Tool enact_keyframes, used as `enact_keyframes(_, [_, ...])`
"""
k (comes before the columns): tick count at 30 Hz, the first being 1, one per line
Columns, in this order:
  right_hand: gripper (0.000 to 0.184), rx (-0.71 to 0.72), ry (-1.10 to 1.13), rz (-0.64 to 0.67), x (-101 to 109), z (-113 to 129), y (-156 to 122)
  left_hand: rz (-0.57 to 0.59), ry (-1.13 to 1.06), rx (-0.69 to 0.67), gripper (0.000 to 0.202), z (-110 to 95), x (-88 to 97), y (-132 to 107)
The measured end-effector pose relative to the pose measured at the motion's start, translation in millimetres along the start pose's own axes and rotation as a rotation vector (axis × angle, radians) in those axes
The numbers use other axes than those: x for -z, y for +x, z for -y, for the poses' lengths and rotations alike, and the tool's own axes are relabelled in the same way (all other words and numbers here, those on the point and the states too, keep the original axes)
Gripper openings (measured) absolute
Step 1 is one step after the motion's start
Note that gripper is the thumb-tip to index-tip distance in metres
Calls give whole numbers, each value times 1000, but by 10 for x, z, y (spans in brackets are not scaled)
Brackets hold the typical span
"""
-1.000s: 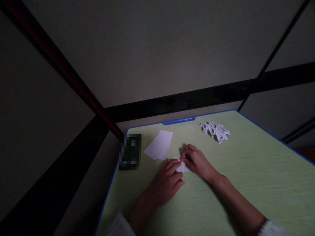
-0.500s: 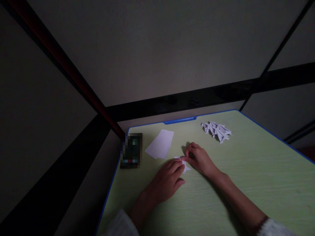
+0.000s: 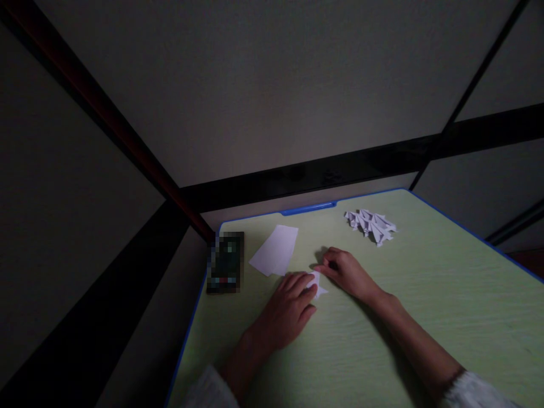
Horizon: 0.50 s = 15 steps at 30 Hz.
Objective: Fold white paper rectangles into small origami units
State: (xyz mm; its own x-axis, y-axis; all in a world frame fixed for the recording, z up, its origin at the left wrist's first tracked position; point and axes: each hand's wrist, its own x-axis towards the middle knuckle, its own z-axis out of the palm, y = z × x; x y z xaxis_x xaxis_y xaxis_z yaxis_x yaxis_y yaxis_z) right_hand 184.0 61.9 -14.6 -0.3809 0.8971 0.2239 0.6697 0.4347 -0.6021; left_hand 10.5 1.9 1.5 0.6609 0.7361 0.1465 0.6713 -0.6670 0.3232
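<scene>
A small folded white paper piece (image 3: 316,281), with pointed corners, lies on the light green table (image 3: 382,340). My left hand (image 3: 289,306) rests over its left part, fingers stretched out and pressing it to the tabletop, the thumb apart. Much of the folded paper is hidden beneath these fingers. My right hand (image 3: 344,272) is closed, its fingers curled in and its thumb side at the paper's upper right edge. A small fold seems to be pinched at those fingertips, though the exact contact is hard to see.
Flat white paper sheets (image 3: 276,250) lie just beyond my left hand. A dark, pixelated phone-like object (image 3: 227,262) sits at the table's left edge. Several folded white paper figures (image 3: 372,225) are clustered at the back right. A blue strip (image 3: 309,209) lines the far edge, before a wall panel.
The view has shifted slightly. My left fingers lie a little flatter over the folded paper, and my right fingertips stay at its upper edge.
</scene>
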Motion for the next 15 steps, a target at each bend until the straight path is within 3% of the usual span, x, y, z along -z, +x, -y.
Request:
enact_keyframes(5, [24, 30, 81, 134, 47, -37, -39, -10, -13, -3, 34, 8, -4, 12])
enact_keyframes(15, [19, -25, 111, 101, -8, -54, -32, -17, -37, -5, 27, 32, 12, 6])
